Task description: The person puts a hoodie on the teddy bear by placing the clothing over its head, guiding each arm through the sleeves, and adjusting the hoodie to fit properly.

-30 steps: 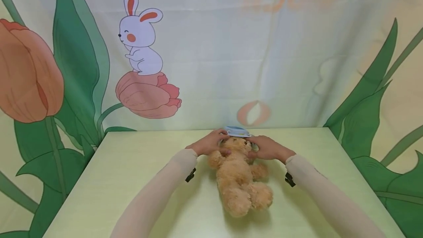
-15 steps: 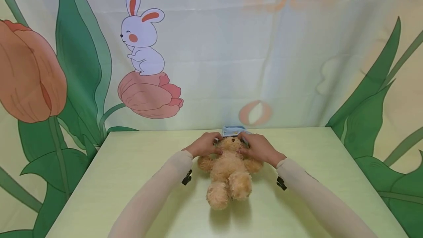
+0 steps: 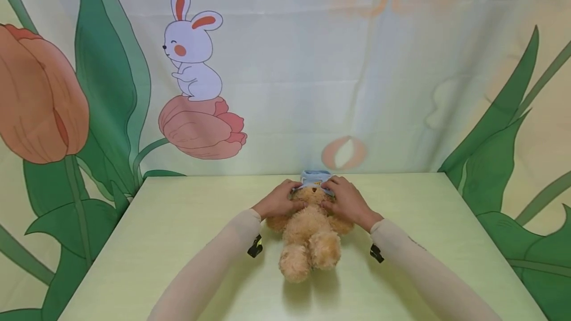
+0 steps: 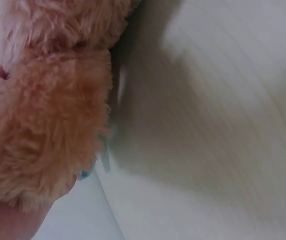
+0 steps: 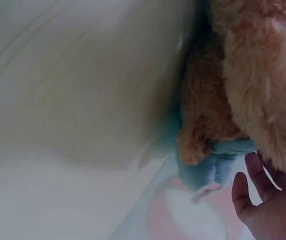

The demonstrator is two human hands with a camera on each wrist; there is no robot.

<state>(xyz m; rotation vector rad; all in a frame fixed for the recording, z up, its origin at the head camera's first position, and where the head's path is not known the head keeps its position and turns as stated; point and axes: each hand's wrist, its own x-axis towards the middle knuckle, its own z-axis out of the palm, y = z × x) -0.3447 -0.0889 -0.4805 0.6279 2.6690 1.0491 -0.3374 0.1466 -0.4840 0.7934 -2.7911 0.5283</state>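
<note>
A fluffy tan teddy bear (image 3: 307, 226) lies on its back on the light green table (image 3: 192, 241), head towards the far edge and feet towards me. A light blue cloth hat (image 3: 314, 177) covers the top of its head, down at the brow. My left hand (image 3: 278, 202) grips one side of the head, thumb on the cheek and fingers by the hat's edge. Opposite it, my right hand (image 3: 350, 201) holds the other side likewise. In the right wrist view the blue fabric (image 5: 205, 167) shows beyond the fur. Fur hides most of the left fingers in the left wrist view.
A curtain (image 3: 276, 63) printed with tulips and a white rabbit (image 3: 192, 53) hangs right behind the table's far edge. Black clips (image 3: 255, 246) hang under both sleeves.
The bear has turned from a slant to lie straight, its legs shifting left. Both hands moved slightly left with its head, and the hat now sits lower over the brow.
</note>
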